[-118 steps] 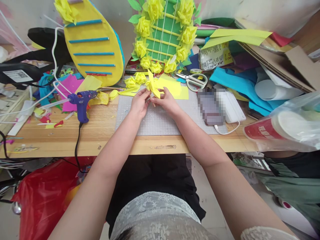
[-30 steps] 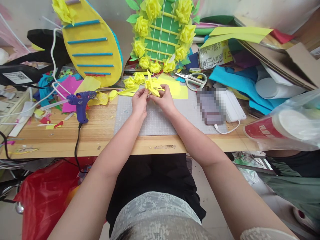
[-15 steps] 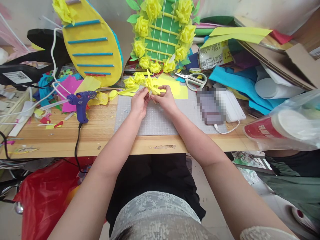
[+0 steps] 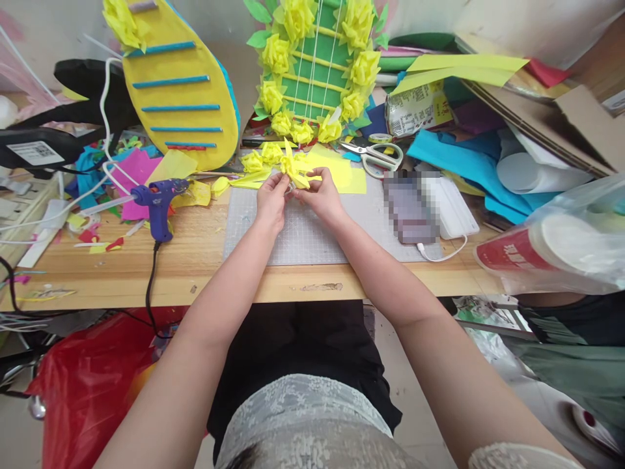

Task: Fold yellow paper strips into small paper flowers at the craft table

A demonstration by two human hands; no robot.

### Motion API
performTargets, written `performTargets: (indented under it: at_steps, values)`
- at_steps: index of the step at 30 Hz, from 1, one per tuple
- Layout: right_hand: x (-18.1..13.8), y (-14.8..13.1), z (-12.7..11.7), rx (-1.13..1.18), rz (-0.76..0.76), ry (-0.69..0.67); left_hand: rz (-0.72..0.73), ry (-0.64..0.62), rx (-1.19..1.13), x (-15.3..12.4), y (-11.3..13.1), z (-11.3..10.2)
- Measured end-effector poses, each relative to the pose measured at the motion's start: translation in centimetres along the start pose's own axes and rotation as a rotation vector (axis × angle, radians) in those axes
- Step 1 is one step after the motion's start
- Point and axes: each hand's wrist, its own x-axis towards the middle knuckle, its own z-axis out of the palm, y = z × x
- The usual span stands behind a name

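Note:
Both hands meet over the grey cutting mat (image 4: pixel 254 241). Between them is a yellow paper flower (image 4: pixel 294 170) with loose, pointed petals, its top tilted up. My left hand (image 4: pixel 272 197) pinches its base between thumb and fingers. The fingers of my right hand (image 4: pixel 322 194) are closed at the lower right of the flower, thumb at its base. Just behind lie finished-looking yellow paper flowers (image 4: pixel 261 158) and flat yellow paper sheets (image 4: pixel 352 176). Scissors (image 4: pixel 375 156) with pale handles rest right of the sheets.
A purple glue gun (image 4: pixel 159 202) stands at the left with its cord over the table edge. A yellow guitar-shaped board (image 4: pixel 180 94) and a green flowered one (image 4: pixel 312 78) lean at the back. To the right are a blurred phone (image 4: pixel 413 208), a white power bank (image 4: pixel 452 205) and a bagged cup (image 4: pixel 532 251).
The flower has shifted slightly left and turned a little in my fingers. My right fingers have moved slightly; both hands stay over the mat.

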Motion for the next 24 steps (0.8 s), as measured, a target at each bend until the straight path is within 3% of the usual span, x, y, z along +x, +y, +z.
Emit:
performTargets:
  at_steps: [7,24]
  values:
    - [-0.01,-0.34,0.17,0.073,0.053,-0.024,0.0,-0.06,0.017,0.36,-0.42,-0.38]
    - [-0.2,-0.16,0.4,0.057,0.053,-0.043,0.079,0.022,0.064,0.42,-0.54,-0.16]
